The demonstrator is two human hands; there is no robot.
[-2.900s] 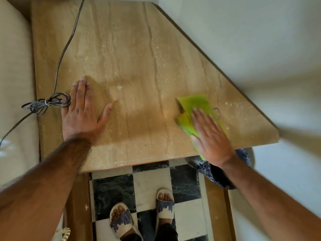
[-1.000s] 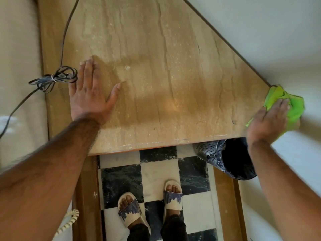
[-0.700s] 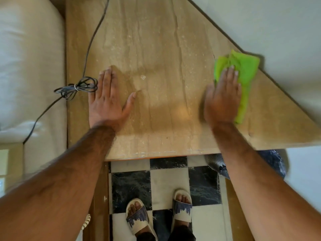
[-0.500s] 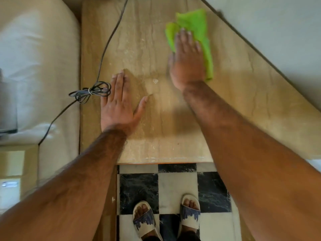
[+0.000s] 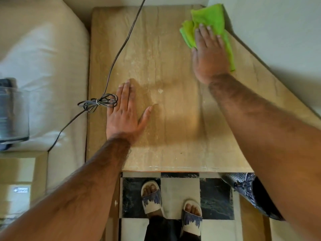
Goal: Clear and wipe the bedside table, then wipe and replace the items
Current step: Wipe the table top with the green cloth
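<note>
The bedside table [image 5: 165, 136] has a tan marble-look top with one slanted side against the wall. My right hand [image 5: 209, 53] lies flat on a bright green cloth [image 5: 211, 18], pressing it onto the top near the far right corner. My left hand [image 5: 124, 113] rests flat on the table's near left part, fingers spread, holding nothing. A dark cable [image 5: 121, 47] runs down the left of the top to a tied coil [image 5: 98, 102] just left of my left hand.
A cream bed [image 5: 43, 66] borders the table on the left, with a glass jar [image 5: 13, 113] lying on it at the far left. Below the front edge are a black-and-white tiled floor [image 5: 178, 192], my sandalled feet, and a dark mesh bin [image 5: 250, 190] at right.
My right hand has swept the green cloth from the table's right corner across and up to the far right corner. My left hand has stayed planted; the view has shifted right.
</note>
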